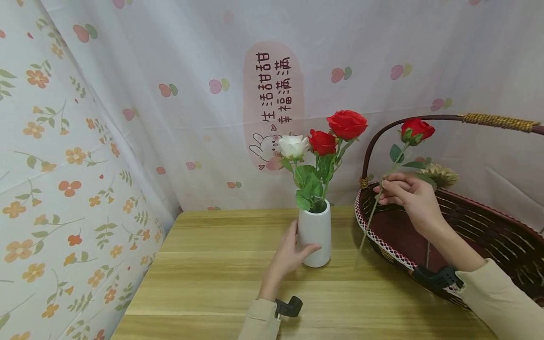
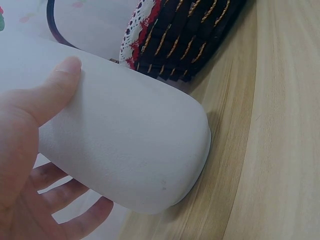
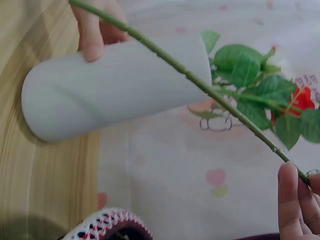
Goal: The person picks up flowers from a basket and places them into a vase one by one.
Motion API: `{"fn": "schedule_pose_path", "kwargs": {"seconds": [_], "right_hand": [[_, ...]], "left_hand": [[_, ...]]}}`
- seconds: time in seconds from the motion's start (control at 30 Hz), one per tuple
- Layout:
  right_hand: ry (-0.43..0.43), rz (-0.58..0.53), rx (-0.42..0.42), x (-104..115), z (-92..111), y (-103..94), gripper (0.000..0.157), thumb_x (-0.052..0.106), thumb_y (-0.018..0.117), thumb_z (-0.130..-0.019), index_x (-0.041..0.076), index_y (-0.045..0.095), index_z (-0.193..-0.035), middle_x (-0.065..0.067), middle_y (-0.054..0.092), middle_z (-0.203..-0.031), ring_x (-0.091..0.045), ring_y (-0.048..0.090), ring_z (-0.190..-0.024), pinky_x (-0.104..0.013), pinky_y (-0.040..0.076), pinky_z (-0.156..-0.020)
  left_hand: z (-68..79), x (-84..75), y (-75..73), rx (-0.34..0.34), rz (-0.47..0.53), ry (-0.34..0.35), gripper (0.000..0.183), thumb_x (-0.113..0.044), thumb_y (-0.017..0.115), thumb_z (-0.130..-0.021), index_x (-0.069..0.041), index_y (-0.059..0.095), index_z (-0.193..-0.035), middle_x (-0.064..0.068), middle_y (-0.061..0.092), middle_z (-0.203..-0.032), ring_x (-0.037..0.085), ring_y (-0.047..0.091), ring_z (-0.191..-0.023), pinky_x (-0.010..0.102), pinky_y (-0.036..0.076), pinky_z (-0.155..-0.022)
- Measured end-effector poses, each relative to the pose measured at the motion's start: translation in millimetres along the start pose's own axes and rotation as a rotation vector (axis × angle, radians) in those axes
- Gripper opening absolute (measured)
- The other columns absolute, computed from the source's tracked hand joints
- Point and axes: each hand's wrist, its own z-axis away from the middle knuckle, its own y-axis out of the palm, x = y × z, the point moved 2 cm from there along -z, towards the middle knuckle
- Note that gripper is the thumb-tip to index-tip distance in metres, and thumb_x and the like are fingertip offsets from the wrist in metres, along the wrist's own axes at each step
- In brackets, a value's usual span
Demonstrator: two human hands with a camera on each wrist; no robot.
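Observation:
A white vase (image 1: 315,243) stands upright on the wooden table, with a white rose (image 1: 293,147) and two red roses, a larger one (image 1: 347,124) and a smaller one (image 1: 323,142), in it. My left hand (image 1: 285,257) grips the vase low on its left side; in the left wrist view its thumb (image 2: 57,90) lies across the front. To the right, my right hand (image 1: 409,197) pinches the stem of another red rose (image 1: 417,131). That stem (image 3: 185,72) slants down toward the table, its bloom up and to the right, its lower end beside the basket.
A dark woven basket (image 1: 382,243) with a lace-trimmed rim and a tall arched handle (image 1: 501,121) fills the right side, below my right forearm. A beige flower (image 1: 442,175) shows over the basket's back edge. Printed curtains (image 1: 204,118) hang behind and left of the table.

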Motion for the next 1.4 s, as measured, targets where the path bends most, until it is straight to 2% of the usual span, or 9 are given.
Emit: {"fn": "schedule_pose_path", "kwargs": {"seconds": [0.23, 0.4, 0.73, 0.9, 1.17, 1.4], "right_hand": [[-0.092, -0.010, 0.006, 13.0, 0.1, 9.3, 0.028, 0.005, 0.057, -0.089, -0.013, 0.046, -0.107, -0.016, 0.063, -0.087, -0.022, 0.063, -0.068, -0.030, 0.053, -0.065], [-0.132, -0.065, -0.043, 22.5, -3.9, 10.8, 0.023, 0.003, 0.059, -0.088, -0.010, 0.050, -0.105, -0.014, 0.058, -0.086, -0.021, 0.063, -0.065, -0.028, 0.053, -0.064], [-0.265, -0.162, -0.140, 40.5, -16.5, 21.1, 0.023, -0.003, 0.062, -0.083, -0.014, 0.053, -0.102, -0.017, 0.062, -0.086, -0.023, 0.062, -0.066, -0.029, 0.054, -0.061], [-0.303, -0.229, -0.183, 47.5, -23.2, 26.2, 0.023, -0.004, 0.063, -0.082, -0.015, 0.053, -0.099, -0.019, 0.061, -0.085, -0.024, 0.062, -0.066, -0.028, 0.054, -0.059], [-0.313, -0.279, -0.272, 53.2, -33.7, 29.8, 0.026, -0.001, 0.067, -0.079, -0.011, 0.054, -0.099, -0.017, 0.058, -0.083, -0.026, 0.061, -0.066, -0.028, 0.054, -0.059], [-0.360, -0.306, -0.319, 52.4, -42.8, 32.4, 0.025, -0.004, 0.068, -0.078, -0.011, 0.053, -0.097, -0.018, 0.058, -0.083, -0.026, 0.062, -0.064, -0.030, 0.054, -0.058]], "left_hand": [[-0.8, 0.3, 0.9, -0.002, -0.003, 0.004, 0.086, -0.056, 0.066, -0.074, -0.022, 0.026, -0.141, -0.003, 0.039, -0.136, 0.011, 0.040, -0.120, 0.034, 0.040, -0.095], [-0.3, 0.2, -0.2, 0.001, -0.009, 0.001, 0.085, -0.056, 0.066, -0.074, -0.022, 0.026, -0.141, -0.004, 0.039, -0.136, 0.010, 0.040, -0.120, 0.034, 0.040, -0.095], [0.8, -0.1, -1.2, -0.002, -0.025, 0.010, 0.084, -0.056, 0.066, -0.075, -0.021, 0.026, -0.141, -0.003, 0.039, -0.136, 0.011, 0.040, -0.120, 0.033, 0.040, -0.095], [0.5, -0.3, -0.4, -0.002, -0.030, 0.021, 0.084, -0.056, 0.065, -0.075, -0.021, 0.026, -0.141, -0.003, 0.039, -0.136, 0.012, 0.041, -0.120, 0.034, 0.040, -0.094], [0.1, -0.9, -0.6, -0.005, -0.044, 0.014, 0.087, -0.058, 0.065, -0.074, -0.020, 0.026, -0.142, -0.003, 0.039, -0.137, 0.012, 0.040, -0.121, 0.035, 0.038, -0.097], [0.2, 1.1, -0.7, -0.006, -0.037, 0.011, 0.087, -0.058, 0.065, -0.074, -0.021, 0.025, -0.142, -0.003, 0.038, -0.138, 0.012, 0.039, -0.122, 0.035, 0.038, -0.097]]}}
